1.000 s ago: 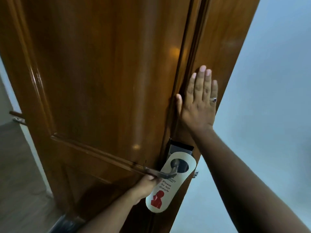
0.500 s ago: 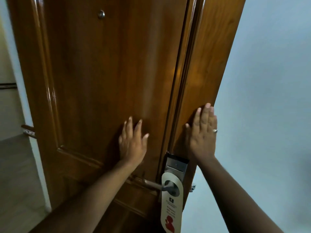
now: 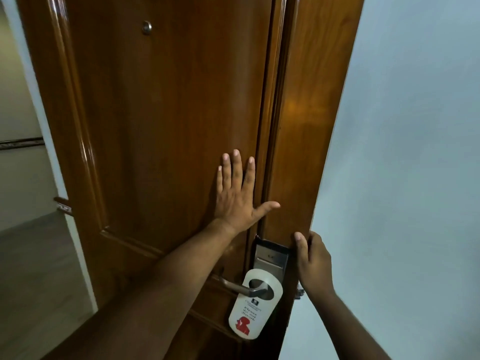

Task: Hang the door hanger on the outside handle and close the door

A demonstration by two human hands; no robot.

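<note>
Nearest: door hanger (image 3: 255, 306) looped on the handle (image 3: 240, 287), hanging a bit tilted, nothing touching it, so that step looks done. Right hand (image 3: 313, 263) has dropped from flat on the door edge w/ fingers spread to curling around that edge just beside the lock plate (image 3: 270, 259); fingers partly wrapped behind, grip can't be fully seen. Farther up, left hand (image 3: 237, 196) is open, fingers spread, palm flat on the door (image 3: 168, 113), shifted closer to the edge vs. 0.5 s ago. Prob. closing comes next.
</note>
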